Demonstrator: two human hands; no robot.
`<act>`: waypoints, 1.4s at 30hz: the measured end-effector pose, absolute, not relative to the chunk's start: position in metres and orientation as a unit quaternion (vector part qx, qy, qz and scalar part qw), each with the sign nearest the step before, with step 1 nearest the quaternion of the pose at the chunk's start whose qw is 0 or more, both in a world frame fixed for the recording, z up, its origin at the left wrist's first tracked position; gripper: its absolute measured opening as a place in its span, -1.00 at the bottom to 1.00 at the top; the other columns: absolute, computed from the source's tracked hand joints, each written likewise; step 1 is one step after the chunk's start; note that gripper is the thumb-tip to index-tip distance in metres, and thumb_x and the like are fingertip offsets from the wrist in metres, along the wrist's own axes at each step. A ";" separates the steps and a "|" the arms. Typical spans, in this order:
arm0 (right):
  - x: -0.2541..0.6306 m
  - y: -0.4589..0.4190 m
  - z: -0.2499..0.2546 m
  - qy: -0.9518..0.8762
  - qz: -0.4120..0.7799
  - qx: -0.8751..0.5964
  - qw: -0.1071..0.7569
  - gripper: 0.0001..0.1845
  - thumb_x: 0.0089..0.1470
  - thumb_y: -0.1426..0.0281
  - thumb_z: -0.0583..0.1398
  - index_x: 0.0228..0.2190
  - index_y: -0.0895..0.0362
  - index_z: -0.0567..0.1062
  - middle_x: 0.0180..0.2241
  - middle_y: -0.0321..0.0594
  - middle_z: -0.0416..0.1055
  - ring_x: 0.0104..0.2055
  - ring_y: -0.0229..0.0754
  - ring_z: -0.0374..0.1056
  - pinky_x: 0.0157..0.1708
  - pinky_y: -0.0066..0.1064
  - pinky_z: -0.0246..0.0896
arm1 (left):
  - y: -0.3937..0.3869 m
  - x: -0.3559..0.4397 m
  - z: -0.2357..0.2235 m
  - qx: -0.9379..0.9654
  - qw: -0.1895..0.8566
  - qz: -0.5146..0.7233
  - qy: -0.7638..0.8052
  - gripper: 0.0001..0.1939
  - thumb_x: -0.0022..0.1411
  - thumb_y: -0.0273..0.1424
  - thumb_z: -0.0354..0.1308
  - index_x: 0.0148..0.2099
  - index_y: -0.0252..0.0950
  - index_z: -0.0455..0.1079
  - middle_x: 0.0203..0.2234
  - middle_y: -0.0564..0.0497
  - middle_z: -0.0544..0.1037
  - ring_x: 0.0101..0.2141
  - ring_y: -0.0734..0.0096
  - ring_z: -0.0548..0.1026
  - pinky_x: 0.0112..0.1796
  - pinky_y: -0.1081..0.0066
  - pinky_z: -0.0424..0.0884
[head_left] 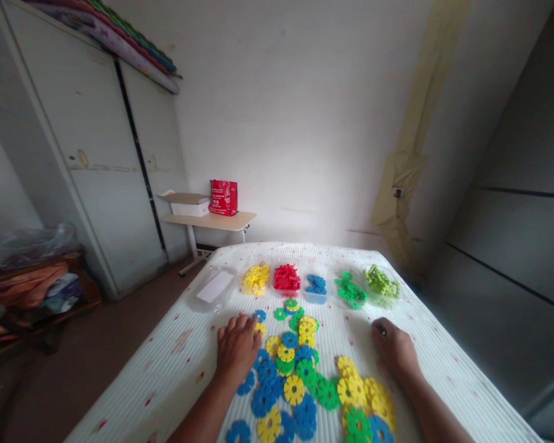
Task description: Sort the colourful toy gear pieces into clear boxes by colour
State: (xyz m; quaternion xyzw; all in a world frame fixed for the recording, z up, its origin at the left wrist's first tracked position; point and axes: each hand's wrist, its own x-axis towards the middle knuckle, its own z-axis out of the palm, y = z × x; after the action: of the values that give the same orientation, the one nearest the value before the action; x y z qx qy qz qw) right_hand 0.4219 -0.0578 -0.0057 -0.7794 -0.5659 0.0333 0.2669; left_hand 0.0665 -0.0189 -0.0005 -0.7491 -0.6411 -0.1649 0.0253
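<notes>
My left hand (239, 344) rests palm down at the left edge of a loose pile of flat notched plastic discs, fingers slightly apart. By its fingertips lie a yellow disc (260, 329) and a blue disc (259, 315). Blue, green and yellow discs overlap across the middle of the table, such as a yellow disc (294, 390) and a green disc (327, 392). My right hand (396, 346) lies on the cloth to the right, apart from the discs, with its fingers curled in a loose fist. Nothing shows in it. A cluster of yellow discs (379, 399) sits nearest to it.
Along the far side stand clear tubs of yellow (257, 275), red (287, 278), blue (316, 285), green (351, 290) and light green pieces (381, 282). A clear tub with a white slip (216, 286) is at left. Behind, a side table (240, 221) bears a red bag (223, 198).
</notes>
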 end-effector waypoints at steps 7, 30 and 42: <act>0.421 -0.060 -0.007 -0.569 0.012 -0.778 0.266 -0.75 0.01 0.29 -0.02 -0.45 0.07 0.42 -0.46 -0.22 0.48 -0.39 -0.17 0.39 -0.43 -0.47 0.12 | -0.016 0.060 -0.003 -0.761 -0.006 -0.235 -0.605 -0.78 0.11 -0.43 0.00 -0.21 -0.20 0.41 -0.25 -0.04 0.52 -0.12 0.23 0.36 -0.11 0.22 0.14; 0.421 -0.060 -0.009 -0.579 0.018 -0.771 0.265 -0.76 0.00 0.31 -0.01 -0.44 0.07 0.43 -0.40 -0.22 0.48 -0.36 -0.17 0.39 -0.41 -0.46 0.13 | -0.035 0.080 0.006 -0.843 -0.058 -0.137 -0.517 -0.63 0.11 -0.43 -0.05 -0.03 -0.08 0.36 -0.17 -0.05 0.44 -0.08 0.18 0.31 -0.12 0.20 0.13; 0.420 -0.059 -0.009 -0.580 0.014 -0.777 0.245 -0.76 0.00 0.32 -0.01 -0.43 0.08 0.43 -0.40 -0.21 0.48 -0.37 -0.18 0.38 -0.42 -0.46 0.12 | -0.030 0.074 0.004 -0.798 -0.180 -0.249 -0.519 -0.80 -0.02 -0.53 0.02 -0.32 -0.19 0.37 -0.43 0.11 0.50 -0.34 0.43 0.43 -0.30 0.47 0.23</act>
State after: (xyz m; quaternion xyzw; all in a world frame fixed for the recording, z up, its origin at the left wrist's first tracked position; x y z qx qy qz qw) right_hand 0.4204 -0.0593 -0.0094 -0.7768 -0.5801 0.0140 0.2447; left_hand 0.0739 -0.0296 0.0043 -0.7979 -0.5185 -0.2489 -0.1804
